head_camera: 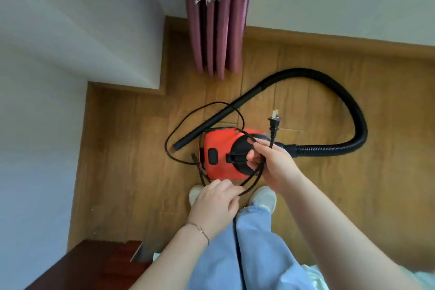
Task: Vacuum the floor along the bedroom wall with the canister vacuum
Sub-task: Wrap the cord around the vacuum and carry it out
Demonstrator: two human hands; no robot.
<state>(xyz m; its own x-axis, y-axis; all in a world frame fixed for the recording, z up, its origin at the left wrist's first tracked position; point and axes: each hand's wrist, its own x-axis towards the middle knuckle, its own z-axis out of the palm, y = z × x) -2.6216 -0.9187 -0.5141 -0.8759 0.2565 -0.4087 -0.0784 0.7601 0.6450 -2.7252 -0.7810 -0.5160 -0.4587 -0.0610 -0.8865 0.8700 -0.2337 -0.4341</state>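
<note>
Cabinet [94, 263]: dark reddish wood thing down at 7 o'clock, only its corner shows.

Wall [58, 42]: plain white, takes up the whole left side and steps back in two corners, with a wood baseboard along the bottom.

Cord [186, 120]: thin black one, loops out over the floor at about 9 o'clock from the vacuum, then comes back toward both hands.

Left hand [215, 202]: fingers curled down, pinching a loop of the cord just under the vacuum, right above the left shoe; thin bracelet on the wrist.

Curtain [219, 30]: mauve pleats hanging at 12 o'clock with a grey fringe on top, hem just off the floor.

Vacuum [220, 152]: small red-orange canister with a black round top, black handle and a black button, sitting on the floor dead centre, just ahead of the white shoes [263, 198].

Wand [211, 125]: straight black tube, open end lying at 10 o'clock from the vacuum.

Right hand [270, 162]: closed around a bunch of cord over the vacuum's black top, fingers wrapped tight.

Plug [273, 122]: two-prong, black, sticking straight up out of the right hand.

Hose [353, 106]: ribbed black, leaves the vacuum at 3 o'clock and arcs wide round to the wand.

Floor [388, 183]: warm honey wood planks.

Jeans [254, 254]: light blue, bottom centre.
</note>
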